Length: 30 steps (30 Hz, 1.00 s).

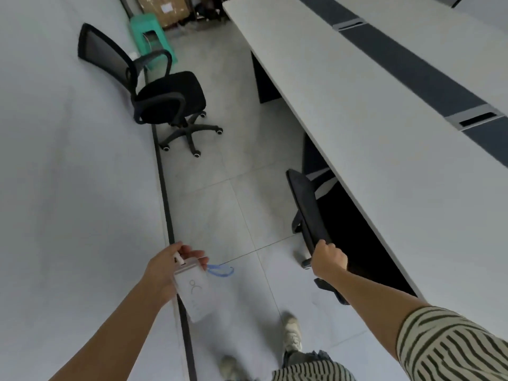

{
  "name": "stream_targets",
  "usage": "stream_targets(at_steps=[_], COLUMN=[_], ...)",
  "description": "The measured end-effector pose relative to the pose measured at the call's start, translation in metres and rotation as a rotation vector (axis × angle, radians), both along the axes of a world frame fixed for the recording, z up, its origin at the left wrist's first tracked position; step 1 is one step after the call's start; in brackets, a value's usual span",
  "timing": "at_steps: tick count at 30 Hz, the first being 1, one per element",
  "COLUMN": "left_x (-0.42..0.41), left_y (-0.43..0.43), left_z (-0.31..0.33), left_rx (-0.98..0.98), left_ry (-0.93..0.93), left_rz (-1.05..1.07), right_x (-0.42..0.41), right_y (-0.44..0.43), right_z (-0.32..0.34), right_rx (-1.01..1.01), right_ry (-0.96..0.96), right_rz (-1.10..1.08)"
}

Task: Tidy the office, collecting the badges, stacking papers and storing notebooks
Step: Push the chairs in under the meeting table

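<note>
My left hand [170,268] pinches the top of a clear plastic badge holder [195,295] that hangs down over the floor, its blue lanyard [221,270] looping out to the right. My right hand [328,261] grips the top edge of the backrest of a black office chair [308,213], which is tucked under the long white desk [371,111]. No papers or notebooks are in view.
A white wall [68,160] with a dark baseboard runs along the left. A second black office chair [167,100] stands ahead by the wall, with a green plastic stool [149,31] and a cardboard box [165,8] behind it. The aisle floor is grey tile [220,202].
</note>
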<state>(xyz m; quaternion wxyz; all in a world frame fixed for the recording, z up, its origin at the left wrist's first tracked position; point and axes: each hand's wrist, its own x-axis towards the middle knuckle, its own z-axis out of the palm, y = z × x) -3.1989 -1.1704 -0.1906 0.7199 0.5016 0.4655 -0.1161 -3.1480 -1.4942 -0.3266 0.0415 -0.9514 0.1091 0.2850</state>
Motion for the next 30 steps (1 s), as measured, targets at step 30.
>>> stream_targets(at_steps=[30], left_x=[0.246], left_y=[0.104], left_z=[-0.013], left_rx=[0.027], left_ry=[0.017], left_rz=[-0.562], right_x=[0.008], right_y=[0.095], right_z=[-0.025], right_rx=[0.073], right_ry=[0.041], right_rz=[-0.425])
